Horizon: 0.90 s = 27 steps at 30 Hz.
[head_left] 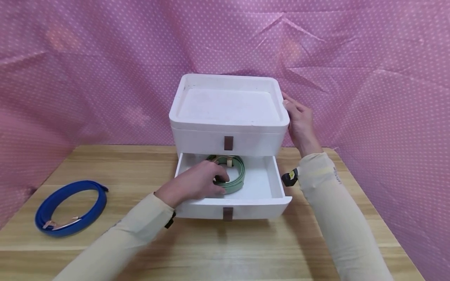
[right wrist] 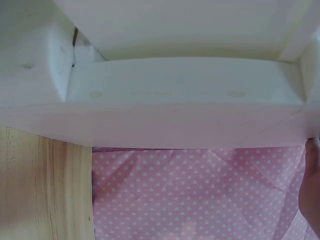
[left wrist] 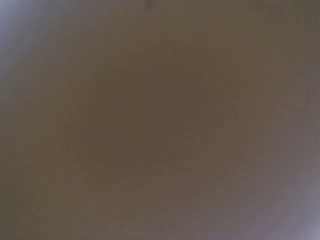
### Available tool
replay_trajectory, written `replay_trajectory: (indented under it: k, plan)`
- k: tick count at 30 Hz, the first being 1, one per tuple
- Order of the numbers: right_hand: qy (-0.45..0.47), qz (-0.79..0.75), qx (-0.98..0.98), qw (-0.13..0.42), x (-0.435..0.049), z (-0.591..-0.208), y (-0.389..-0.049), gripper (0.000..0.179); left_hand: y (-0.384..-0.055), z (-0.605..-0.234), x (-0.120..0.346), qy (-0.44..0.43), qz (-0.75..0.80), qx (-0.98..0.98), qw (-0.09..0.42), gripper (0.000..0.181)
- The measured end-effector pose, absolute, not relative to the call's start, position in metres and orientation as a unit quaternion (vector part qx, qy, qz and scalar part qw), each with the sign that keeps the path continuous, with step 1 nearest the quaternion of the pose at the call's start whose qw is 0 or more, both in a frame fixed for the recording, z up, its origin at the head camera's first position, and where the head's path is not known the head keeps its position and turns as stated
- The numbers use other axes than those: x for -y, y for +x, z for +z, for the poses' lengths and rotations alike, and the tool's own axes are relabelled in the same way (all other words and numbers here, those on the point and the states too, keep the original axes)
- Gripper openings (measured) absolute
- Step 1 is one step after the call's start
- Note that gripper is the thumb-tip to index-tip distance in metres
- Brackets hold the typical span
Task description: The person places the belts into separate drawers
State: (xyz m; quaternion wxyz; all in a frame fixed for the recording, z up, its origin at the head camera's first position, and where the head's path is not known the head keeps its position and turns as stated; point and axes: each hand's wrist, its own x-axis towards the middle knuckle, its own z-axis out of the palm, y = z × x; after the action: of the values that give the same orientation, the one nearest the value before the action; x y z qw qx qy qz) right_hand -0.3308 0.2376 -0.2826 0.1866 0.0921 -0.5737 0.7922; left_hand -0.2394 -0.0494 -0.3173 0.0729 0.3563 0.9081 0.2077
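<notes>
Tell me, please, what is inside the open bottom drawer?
A coiled green belt lies in the drawer, with the left hand resting on it. The hand covers the belt's near left part, and the drawer's back is hidden under the box.

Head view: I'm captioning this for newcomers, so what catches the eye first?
The white drawer box stands mid-table against pink dotted cloth, its lower drawer pulled open. The left hand rests on a coiled green belt inside it, while the right hand holds the box's side. A blue belt lies coiled at the left.
</notes>
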Motion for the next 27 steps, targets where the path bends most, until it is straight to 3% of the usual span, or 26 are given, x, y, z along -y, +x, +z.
replay_trajectory:
  k: [7,15,18,21,25,27]
  plan:
    - [0.093,0.792,0.573,0.189,-0.239,-0.285,-0.331,0.033,-0.237,-0.316,0.055,0.383,0.236,-0.893,0.035,0.027]
    - [0.099,0.793,0.572,0.185,-0.235,-0.284,-0.332,0.032,-0.212,-0.304,0.091,0.383,0.395,-0.825,-0.126,0.017]
    - [0.095,0.796,0.569,0.185,-0.236,-0.284,-0.331,0.032,-0.197,-0.305,0.103,0.417,0.452,-0.775,-0.148,0.016]
    - [0.095,0.788,0.578,0.189,-0.237,-0.283,-0.329,0.032,-0.181,-0.306,0.108,0.482,0.507,-0.709,-0.092,0.02]
    - [0.101,0.789,0.576,0.187,-0.237,-0.283,-0.33,0.032,-0.159,-0.312,0.104,0.517,0.545,-0.654,0.086,0.019]
    - [0.101,0.792,0.572,0.186,-0.237,-0.282,-0.331,0.028,-0.151,-0.319,0.101,0.495,0.534,-0.664,0.172,0.014]
